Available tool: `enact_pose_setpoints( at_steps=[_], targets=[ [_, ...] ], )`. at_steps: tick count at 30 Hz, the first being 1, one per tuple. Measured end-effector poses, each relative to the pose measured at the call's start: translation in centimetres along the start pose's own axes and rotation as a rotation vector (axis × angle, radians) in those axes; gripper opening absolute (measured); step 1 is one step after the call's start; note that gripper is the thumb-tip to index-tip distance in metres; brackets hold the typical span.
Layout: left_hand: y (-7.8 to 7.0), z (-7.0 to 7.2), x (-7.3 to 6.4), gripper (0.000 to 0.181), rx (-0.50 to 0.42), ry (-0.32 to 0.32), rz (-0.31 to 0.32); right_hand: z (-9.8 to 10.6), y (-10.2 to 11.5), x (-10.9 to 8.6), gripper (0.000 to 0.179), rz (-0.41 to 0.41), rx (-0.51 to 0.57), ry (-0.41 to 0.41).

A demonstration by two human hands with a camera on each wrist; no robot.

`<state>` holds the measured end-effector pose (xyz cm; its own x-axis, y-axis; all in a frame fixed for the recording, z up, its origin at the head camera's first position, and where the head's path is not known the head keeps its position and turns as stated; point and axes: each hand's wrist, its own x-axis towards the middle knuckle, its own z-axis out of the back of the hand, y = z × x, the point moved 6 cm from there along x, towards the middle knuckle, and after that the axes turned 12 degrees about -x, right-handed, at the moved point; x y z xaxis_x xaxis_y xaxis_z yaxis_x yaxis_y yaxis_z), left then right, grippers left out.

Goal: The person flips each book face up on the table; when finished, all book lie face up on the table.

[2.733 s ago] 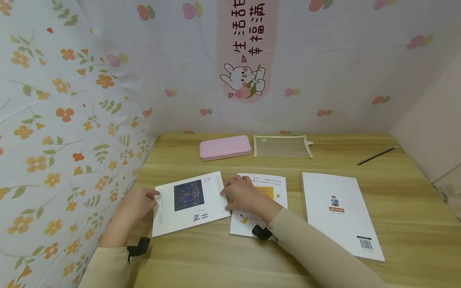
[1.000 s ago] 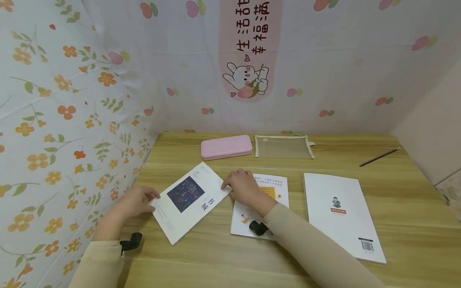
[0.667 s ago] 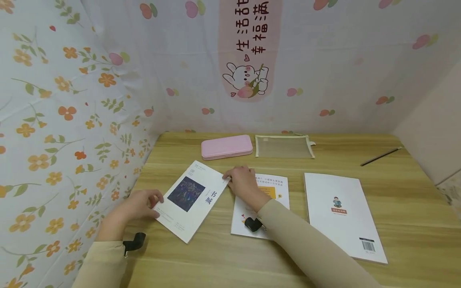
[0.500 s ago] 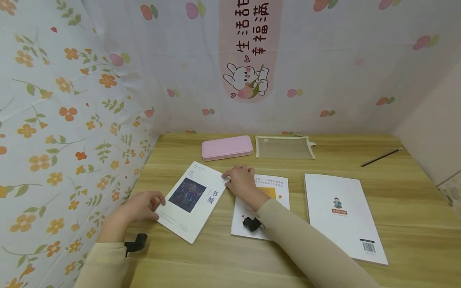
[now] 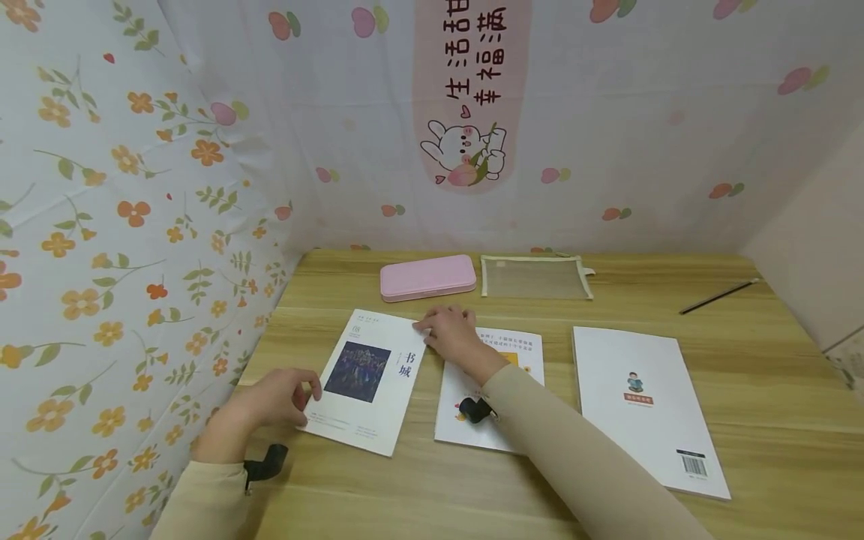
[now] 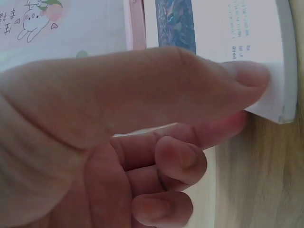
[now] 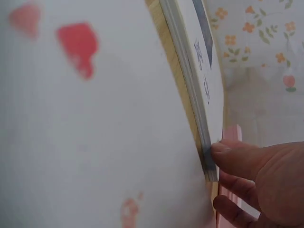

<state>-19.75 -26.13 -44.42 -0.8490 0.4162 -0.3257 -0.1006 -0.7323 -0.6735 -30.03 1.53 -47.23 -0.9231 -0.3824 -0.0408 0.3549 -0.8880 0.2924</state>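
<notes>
A white softcover book [image 5: 361,375], with a dark square picture and "08" on its cover, lies slightly turned on the left part of the table. At its lower left corner my left hand [image 5: 277,401] pinches it; the left wrist view has the thumb [image 6: 237,78] on the cover and a fingertip under the edge. My right hand [image 5: 459,341] holds the upper right corner, and in the right wrist view its thumb [image 7: 232,154] lies at the spine end with the fingers beyond. Under the right forearm lies a second white book [image 5: 455,405] with a yellow panel, partly covered.
A larger white book [image 5: 648,412], barcode showing, lies on the right of the wooden table [image 5: 378,495]. Behind stand a pink pencil case [image 5: 428,277] and a mesh zip pouch [image 5: 536,277]. A thin dark pencil [image 5: 718,296] lies far right. Patterned cloth [image 5: 324,97] walls the back and left.
The book has swung from lying crosswise to nearly upright, turning clockwise in the last second. My left hand has moved right and down with its corner; my right hand has shifted slightly up.
</notes>
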Motion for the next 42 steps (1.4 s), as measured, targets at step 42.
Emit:
enact_pose_setpoints(
  at_steps=[42],
  targets=[
    [-13.1,-9.1,8.1,0.035,0.189,-0.054,-0.345,5.5,-15.7,-12.1,0.032,-0.065,-0.033,-0.100]
  ],
)
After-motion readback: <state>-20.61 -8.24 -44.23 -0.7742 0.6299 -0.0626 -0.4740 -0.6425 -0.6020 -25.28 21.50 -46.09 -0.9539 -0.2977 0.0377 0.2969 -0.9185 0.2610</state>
